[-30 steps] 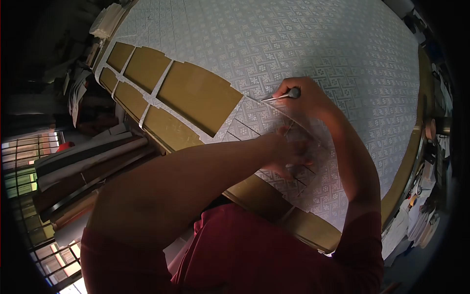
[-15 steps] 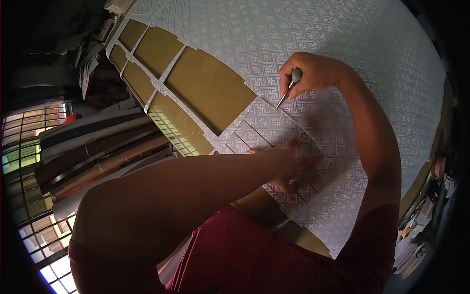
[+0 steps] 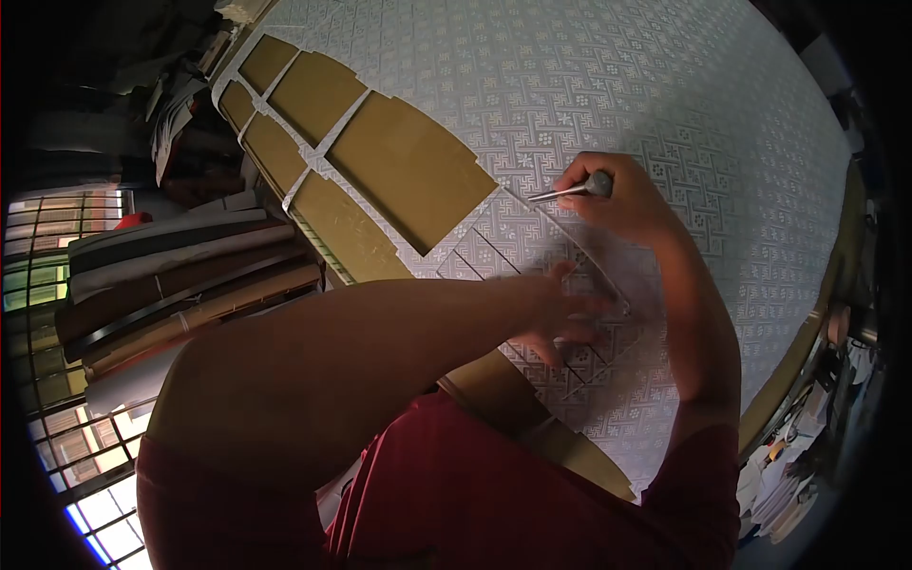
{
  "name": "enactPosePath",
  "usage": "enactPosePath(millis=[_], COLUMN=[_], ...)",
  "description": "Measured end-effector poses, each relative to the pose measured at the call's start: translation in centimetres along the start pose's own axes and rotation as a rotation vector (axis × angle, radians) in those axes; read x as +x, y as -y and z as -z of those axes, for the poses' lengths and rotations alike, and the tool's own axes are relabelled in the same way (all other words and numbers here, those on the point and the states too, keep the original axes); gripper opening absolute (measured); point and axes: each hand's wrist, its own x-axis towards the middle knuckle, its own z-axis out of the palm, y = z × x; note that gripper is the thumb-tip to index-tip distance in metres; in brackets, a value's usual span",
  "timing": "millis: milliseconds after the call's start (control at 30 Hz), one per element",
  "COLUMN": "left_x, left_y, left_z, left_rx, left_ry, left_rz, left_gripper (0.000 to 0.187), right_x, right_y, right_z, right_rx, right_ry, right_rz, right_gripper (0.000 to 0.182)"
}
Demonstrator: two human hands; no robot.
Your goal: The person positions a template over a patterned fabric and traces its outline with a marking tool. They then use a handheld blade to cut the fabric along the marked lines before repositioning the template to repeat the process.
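A white patterned sheet [image 3: 703, 123] covers the work surface. On it lies a see-through, straight-edged panel [image 3: 581, 237] with dark slot-like lines, its pattern showing from beneath. My left hand [image 3: 560, 318] rests over this panel, fingers spread. Past its upper edge, my right hand [image 3: 627, 198] grips a slim pointed metal tool [image 3: 570, 193] with a rounded grey end. The tool's tip is right at the panel's edge, near its upper corner. My left forearm hides the panel's lower left part.
Brown areas [image 3: 408, 161] show through cut-out openings in the sheet, divided by narrow white strips [image 3: 344, 122]. Rolls of material [image 3: 190, 275] are stacked at left, beside a barred window [image 3: 95, 456]. Papers and odds and ends [image 3: 788, 475] lie at the right edge.
My right hand has moved down and right, and the tool has tilted flatter, its tip shifting up along the panel's edge. The left hand stays spread on the panel, shifting slightly.
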Motion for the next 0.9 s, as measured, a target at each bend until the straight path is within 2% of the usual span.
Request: enactPosePath(millis=[67,133,267,333,400,567,633,700,900], left_x=[0.3,0.4,-0.2,-0.3,0.0,0.7,1.1,1.1,0.9], left_y=[0.2,0.3,0.7,0.5,0.1,0.4,0.4,0.2,0.1], left_z=[-0.3,-0.5,-0.1,0.1,-0.1,-0.6,-0.5,-0.3,0.2], left_rx=[0.020,0.037,0.174,0.199,0.215,0.047,0.013,0.134,0.057], left_ry=[0.000,0.005,-0.011,-0.022,-0.008,0.005,0.019,0.006,0.050], left_rz=[-0.002,-0.007,-0.146,-0.198,-0.079,0.019,0.043,0.021,0.044], left_gripper=[0.074,0.073,0.069,0.068,0.069,0.077,0.080,0.084,0.086], right_x=[-1.4,-2.2,-2.5,-2.6,-2.7,-2.1,-0.6,0.1,0.5], right_y=[0.4,0.7,1.0,1.8,1.9,0.5,-0.4,-0.6,-1.6], right_z=[-1.8,-3.5,-5.3,-5.8,-6.3,-8.0,-8.3,-8.5,-8.8], right_rx=[-0.024,-0.065,-0.111,-0.170,-0.189,-0.199,-0.225,-0.206,-0.174], right_ry=[-0.073,-0.235,-0.334,-0.369,-0.384,-0.442,-0.473,-0.470,-0.482], right_rz=[-0.058,-0.136,-0.101,-0.169,-0.174,-0.177,0.025,0.027,0.121], right_gripper=[0.017,0.018,0.018,0.016,0.016,0.016,0.017,0.017,0.017])
